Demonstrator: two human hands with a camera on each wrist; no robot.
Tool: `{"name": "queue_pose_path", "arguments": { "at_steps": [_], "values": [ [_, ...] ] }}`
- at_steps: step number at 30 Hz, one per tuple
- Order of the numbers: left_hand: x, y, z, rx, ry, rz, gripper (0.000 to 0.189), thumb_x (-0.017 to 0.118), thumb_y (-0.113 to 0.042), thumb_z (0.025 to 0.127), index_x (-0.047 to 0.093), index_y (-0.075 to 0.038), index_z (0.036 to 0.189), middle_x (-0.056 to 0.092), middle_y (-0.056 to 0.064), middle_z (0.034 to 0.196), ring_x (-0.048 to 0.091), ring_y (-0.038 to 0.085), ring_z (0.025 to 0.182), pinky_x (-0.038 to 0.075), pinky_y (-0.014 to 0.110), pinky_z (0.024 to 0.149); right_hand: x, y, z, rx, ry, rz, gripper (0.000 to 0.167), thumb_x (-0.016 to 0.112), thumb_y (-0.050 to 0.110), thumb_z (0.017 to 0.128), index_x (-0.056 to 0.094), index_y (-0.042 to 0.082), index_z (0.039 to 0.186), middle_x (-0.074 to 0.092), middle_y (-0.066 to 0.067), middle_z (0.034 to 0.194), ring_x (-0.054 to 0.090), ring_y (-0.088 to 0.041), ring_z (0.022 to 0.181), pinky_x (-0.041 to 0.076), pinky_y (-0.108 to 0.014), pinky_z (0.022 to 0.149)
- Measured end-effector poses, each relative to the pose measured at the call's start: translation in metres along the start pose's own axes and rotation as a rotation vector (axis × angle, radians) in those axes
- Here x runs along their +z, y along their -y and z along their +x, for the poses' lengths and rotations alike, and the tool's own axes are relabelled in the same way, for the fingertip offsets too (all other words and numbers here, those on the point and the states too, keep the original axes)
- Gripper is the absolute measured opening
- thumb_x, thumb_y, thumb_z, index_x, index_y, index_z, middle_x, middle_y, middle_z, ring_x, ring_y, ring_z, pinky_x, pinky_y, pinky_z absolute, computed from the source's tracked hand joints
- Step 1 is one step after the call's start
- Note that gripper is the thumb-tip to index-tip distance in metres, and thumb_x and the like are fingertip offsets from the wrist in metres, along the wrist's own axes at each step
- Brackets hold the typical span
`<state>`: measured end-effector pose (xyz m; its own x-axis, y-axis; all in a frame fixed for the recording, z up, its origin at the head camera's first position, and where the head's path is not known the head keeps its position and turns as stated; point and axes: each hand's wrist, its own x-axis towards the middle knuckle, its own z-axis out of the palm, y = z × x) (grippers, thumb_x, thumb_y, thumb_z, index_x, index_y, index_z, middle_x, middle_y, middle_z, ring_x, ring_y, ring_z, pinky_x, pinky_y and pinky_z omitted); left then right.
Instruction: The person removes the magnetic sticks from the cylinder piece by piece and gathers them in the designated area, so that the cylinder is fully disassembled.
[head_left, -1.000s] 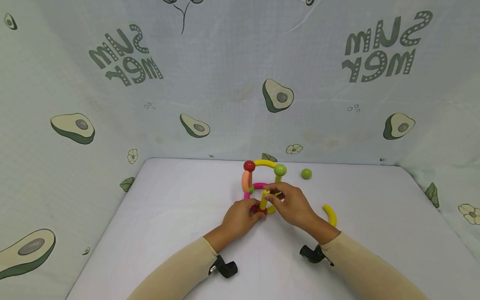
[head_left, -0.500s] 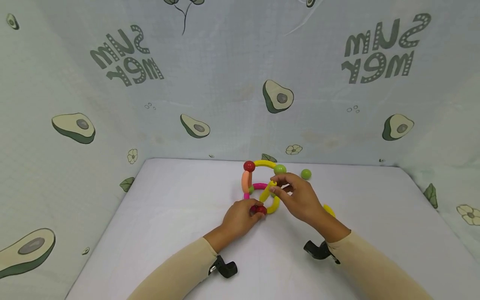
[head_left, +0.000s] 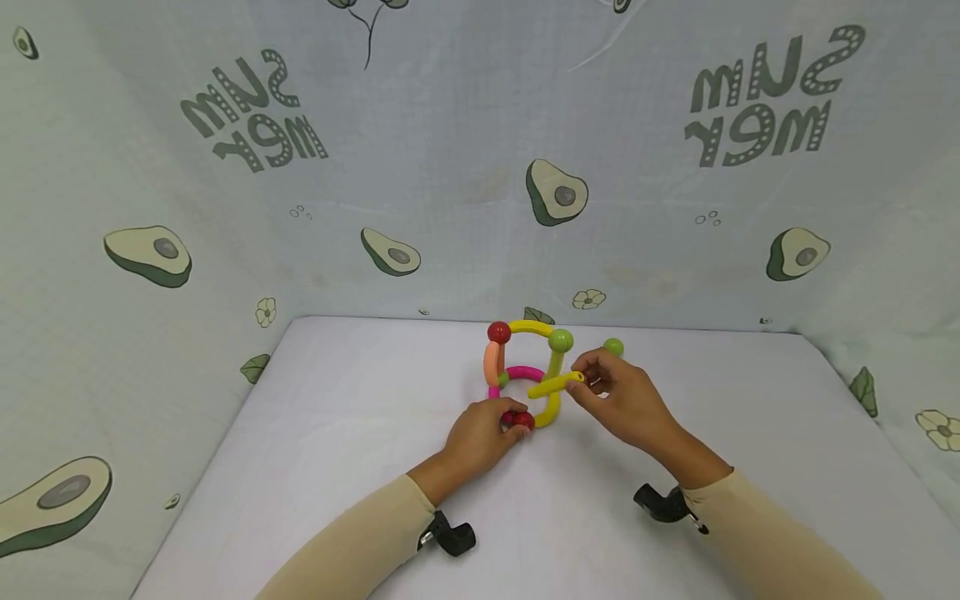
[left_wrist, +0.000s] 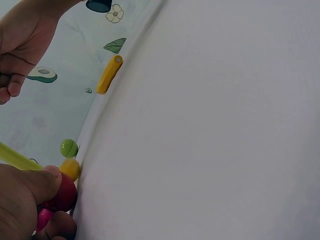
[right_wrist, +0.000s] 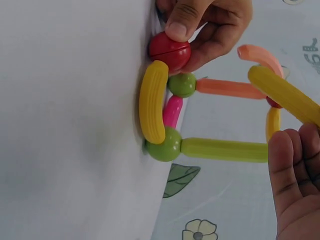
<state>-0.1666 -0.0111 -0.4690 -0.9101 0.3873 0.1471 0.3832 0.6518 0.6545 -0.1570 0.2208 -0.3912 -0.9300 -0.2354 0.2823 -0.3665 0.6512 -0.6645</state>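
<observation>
1. L hand (head_left: 477, 432) is low at the near side of a stick-and-ball frame (head_left: 556, 363), thumb + fingers clamped on the lower red ball (right_wrist: 170, 51).
2. R hand (head_left: 628, 400) is just R of the frame, fingers clamped on one end of a yellow stick (head_left: 553, 386).
3. That stick's up in the air, near level, free end pointing L; it overlaps the frame in view, can't tell if they touch.
4. Frame stands on the white desk (head_left: 360, 392). Up top: upper red ball (head_left: 498, 332), curved yellow bar (head_left: 530, 326), upper green ball (head_left: 560, 340).
5. Under the upper red ball: a curved peach stick (right_wrist: 262, 56) + a straight peach stick (right_wrist: 230, 88), the latter running down to a small green ball (right_wrist: 182, 85).
6. At the base: pink stick (head_left: 525, 372), plus a bent yellow piece (right_wrist: 153, 102) b/w the lower red ball and a big green ball (right_wrist: 164, 144).
7. Loose green ball (head_left: 614, 345) sits behind the R hand, near the desk's far edge; another yellow stick (left_wrist: 109, 75) lies apart, per L wrist view.
8. Backdrop: avocado-print cloth (head_left: 450, 167).
</observation>
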Motion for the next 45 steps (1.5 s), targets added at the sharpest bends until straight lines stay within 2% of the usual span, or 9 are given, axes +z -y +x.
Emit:
{"name": "queue_pose_path", "arguments": {
  "at_steps": [5, 12, 19, 26, 36, 45],
  "values": [
    [0.000, 0.000, -0.001, -0.008, 0.005, -0.016, 0.030, 0.083, -0.024, 0.089, 0.076, -0.015, 0.116, 0.073, -0.012, 0.097, 0.057, 0.001, 0.078, 0.049, 0.019, 0.067, -0.009, -0.008, -0.005, 0.010, 0.027, 0.018, 0.022, 0.075, 0.002, 0.089, 0.059, 0.008, 0.103, 0.064, -0.002, 0.096, 0.068, -0.020, 0.086, 0.057, -0.024, 0.074],
    [0.001, 0.000, 0.000, -0.013, 0.002, -0.004, 0.030, 0.083, -0.024, 0.089, 0.076, -0.015, 0.117, 0.073, -0.012, 0.097, 0.057, 0.001, 0.078, 0.048, 0.019, 0.067, -0.022, -0.017, -0.010, 0.006, 0.060, -0.026, 0.024, 0.079, 0.002, 0.086, 0.062, 0.010, 0.101, 0.068, 0.000, 0.096, 0.068, -0.018, 0.085, 0.058, -0.026, 0.072],
    [0.001, 0.000, 0.000, -0.011, -0.001, -0.009, 0.030, 0.083, -0.025, 0.089, 0.076, -0.015, 0.116, 0.073, -0.013, 0.097, 0.058, 0.000, 0.078, 0.048, 0.019, 0.068, -0.032, -0.025, -0.013, -0.010, 0.073, -0.084, 0.025, 0.082, 0.007, 0.087, 0.066, 0.011, 0.106, 0.070, 0.001, 0.098, 0.069, -0.017, 0.084, 0.057, -0.026, 0.071],
    [0.001, 0.000, 0.000, -0.014, -0.003, -0.011, 0.030, 0.083, -0.024, 0.089, 0.076, -0.015, 0.116, 0.073, -0.013, 0.097, 0.056, 0.002, 0.077, 0.047, 0.019, 0.066, -0.038, -0.031, -0.018, -0.014, 0.074, -0.147, 0.033, 0.080, 0.008, 0.089, 0.070, 0.008, 0.120, 0.073, -0.001, 0.103, 0.072, -0.024, 0.090, 0.058, -0.030, 0.073],
    [0.000, -0.001, -0.001, -0.015, -0.006, -0.020, 0.029, 0.083, -0.024, 0.089, 0.076, -0.014, 0.115, 0.072, -0.013, 0.095, 0.060, 0.004, 0.079, 0.048, 0.020, 0.068, -0.052, -0.032, -0.025, 0.080, 0.109, -0.171, 0.031, 0.075, 0.013, 0.094, 0.067, 0.008, 0.124, 0.071, -0.006, 0.109, 0.066, -0.029, 0.094, 0.055, -0.030, 0.070],
    [0.002, 0.001, 0.000, -0.026, 0.002, -0.028, 0.030, 0.083, -0.024, 0.089, 0.075, -0.014, 0.116, 0.071, -0.015, 0.094, 0.059, 0.003, 0.080, 0.048, 0.020, 0.070, -0.065, -0.041, -0.031, 0.038, 0.081, -0.205, 0.031, 0.077, 0.006, 0.091, 0.067, 0.008, 0.121, 0.065, -0.003, 0.102, 0.060, -0.023, 0.093, 0.054, -0.024, 0.076]
  ]
}}
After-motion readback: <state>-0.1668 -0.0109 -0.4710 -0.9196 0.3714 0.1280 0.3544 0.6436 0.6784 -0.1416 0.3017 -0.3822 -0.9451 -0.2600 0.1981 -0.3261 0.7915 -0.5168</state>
